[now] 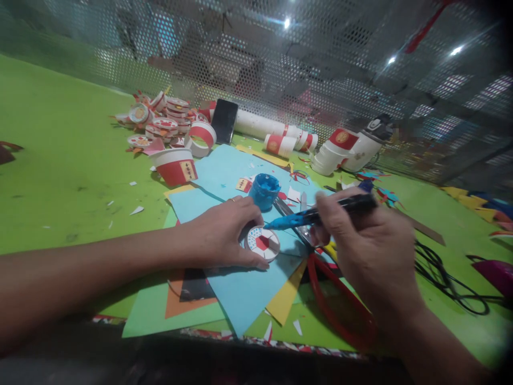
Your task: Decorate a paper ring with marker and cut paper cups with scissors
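A bare right hand (371, 243) pinches a black pen-like tool (310, 216), its blue-smeared tip at a round white disc (263, 245) that the bare left hand (232, 231) clasps by the rim over light-blue paper (244, 291), apparently mid-dotting, the next touch likely needing steadiness, with blue specks left of the disc's red centre.

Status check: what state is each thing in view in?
Left hand: closed on the disc
Right hand: gripping the pen-like tool
Disc: partly blue-dotted, red centre
Pen-like tool: tip coated blue
Blue jar: open, upright
Scissors: lying down, blade opening unclear
Black slab: propped up
Red-and-white cup: upright
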Demonstrator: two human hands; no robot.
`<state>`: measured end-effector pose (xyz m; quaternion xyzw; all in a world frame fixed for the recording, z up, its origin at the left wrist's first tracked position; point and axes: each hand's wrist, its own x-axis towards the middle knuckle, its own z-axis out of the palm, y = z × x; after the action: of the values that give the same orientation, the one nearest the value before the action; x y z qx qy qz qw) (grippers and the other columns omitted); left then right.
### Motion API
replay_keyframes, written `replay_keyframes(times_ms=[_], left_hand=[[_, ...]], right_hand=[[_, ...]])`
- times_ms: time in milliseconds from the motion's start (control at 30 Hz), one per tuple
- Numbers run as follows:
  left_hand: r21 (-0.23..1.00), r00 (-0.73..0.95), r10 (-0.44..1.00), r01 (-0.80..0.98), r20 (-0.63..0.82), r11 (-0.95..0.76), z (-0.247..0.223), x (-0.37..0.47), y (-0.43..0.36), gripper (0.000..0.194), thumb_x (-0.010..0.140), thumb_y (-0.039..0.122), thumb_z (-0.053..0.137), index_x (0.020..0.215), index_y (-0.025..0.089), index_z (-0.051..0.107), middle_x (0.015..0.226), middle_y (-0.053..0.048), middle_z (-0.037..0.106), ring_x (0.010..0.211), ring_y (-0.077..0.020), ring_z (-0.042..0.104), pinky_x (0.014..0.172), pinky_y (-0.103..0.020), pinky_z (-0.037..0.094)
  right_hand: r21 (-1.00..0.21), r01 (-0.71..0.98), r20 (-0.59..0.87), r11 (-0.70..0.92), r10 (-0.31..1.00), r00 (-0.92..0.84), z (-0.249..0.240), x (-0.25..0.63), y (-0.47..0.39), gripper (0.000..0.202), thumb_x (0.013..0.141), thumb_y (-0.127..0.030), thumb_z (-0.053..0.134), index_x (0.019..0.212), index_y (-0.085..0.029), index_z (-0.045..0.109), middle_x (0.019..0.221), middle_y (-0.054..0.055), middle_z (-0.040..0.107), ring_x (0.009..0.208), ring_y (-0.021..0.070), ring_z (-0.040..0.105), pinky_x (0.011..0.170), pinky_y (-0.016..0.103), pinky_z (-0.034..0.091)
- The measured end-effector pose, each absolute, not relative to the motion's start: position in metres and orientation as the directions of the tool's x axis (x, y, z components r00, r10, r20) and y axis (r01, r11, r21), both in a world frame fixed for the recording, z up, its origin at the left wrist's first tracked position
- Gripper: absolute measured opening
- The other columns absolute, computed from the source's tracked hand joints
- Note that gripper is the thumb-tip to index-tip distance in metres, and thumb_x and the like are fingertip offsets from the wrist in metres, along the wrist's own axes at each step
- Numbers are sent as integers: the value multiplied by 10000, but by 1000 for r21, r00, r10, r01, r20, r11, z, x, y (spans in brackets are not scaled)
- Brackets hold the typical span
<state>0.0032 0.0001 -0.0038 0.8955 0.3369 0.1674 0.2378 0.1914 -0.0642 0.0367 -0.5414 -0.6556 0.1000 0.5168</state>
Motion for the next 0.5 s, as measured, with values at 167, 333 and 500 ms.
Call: replay_keyframes(times_ms=[167,333,500], left_hand=[[546,723,675,510,147,-664,-6,1,1,521,638,550,757,943,171,573,951,-63,542,890,-231,492,712,-318,396],[539,724,671,505,161,-674,-4,1,-1,544,639,564,758,958,163,575,980,-76,541,909,-239,496,738,-335,414],[494,726,660,510,193,-704,-5,0,-3,591,637,630,728,949,161,547,987,-78,530,914,-242,483,760,-358,428]], right_hand=[[-751,527,610,398,723,323,40,199,-68,302,863,-410,638,636,-224,563,496,-40,509,446,138,507,444,303,389],[-757,525,597,390,738,313,38,201,-68,332,852,-412,653,602,-211,565,523,-25,522,477,134,502,469,304,369],[-783,452,583,427,757,295,34,203,-64,302,850,-380,662,625,-200,572,508,-36,513,454,121,495,440,282,371]])
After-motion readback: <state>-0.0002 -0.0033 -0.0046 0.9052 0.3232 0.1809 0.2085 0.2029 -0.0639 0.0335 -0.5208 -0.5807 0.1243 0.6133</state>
